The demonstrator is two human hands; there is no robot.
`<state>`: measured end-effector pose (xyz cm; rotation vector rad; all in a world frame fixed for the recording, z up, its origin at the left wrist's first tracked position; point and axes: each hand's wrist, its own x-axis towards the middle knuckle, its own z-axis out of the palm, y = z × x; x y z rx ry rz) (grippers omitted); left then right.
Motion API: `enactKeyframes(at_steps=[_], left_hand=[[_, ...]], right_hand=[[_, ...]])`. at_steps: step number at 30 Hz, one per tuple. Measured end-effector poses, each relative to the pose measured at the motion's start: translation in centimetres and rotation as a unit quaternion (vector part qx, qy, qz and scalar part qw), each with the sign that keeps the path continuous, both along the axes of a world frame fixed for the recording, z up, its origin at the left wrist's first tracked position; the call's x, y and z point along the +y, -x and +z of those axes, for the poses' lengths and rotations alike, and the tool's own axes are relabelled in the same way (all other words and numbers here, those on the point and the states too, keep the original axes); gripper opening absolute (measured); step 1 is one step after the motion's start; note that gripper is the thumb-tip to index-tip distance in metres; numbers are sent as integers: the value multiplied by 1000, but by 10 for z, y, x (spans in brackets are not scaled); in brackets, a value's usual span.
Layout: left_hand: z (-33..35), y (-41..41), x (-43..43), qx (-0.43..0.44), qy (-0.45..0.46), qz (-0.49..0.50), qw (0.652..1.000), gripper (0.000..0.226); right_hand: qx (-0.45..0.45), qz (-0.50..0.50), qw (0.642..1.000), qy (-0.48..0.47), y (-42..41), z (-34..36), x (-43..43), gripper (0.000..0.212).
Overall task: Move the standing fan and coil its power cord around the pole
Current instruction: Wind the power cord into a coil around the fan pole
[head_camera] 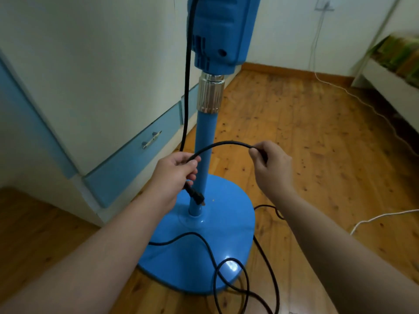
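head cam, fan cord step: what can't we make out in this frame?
Head view only:
- Blue plastic fan head: cut off by the top edge; blades unseen.
- Black power cord: loops leave the bottom edge; slack length unknown.
- Black plug below the left hand: prongs too small to count.
- Green items on white shelf: blurred, at the right edge.

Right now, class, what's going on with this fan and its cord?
A person stands over a blue standing fan, handling its black power cord with both hands. The left-hand grip holds the cord near the plug, which hangs beside the pole just above the base. The right-hand grip pinches it further along, so an arc crosses in front of the pole. The rest lies in loose loops on base and floor; nothing is wound yet.
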<state>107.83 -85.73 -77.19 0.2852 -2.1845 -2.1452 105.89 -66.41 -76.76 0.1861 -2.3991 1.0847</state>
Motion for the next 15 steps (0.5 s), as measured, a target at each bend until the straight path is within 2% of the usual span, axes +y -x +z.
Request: enactKeyframes(at_steps=[3, 7, 15], left_hand=[[6, 4, 3, -23, -80, 54, 995, 19], [13, 7, 5, -16, -176, 104, 979, 19], [21, 5, 5, -18, -308, 137, 941, 18]], right_hand=[[-64, 29, 996, 61, -1, -1, -7, 11], [-154, 107, 971, 150, -2, -7, -13, 16], [-212, 158, 937, 227, -7, -17, -26, 22]])
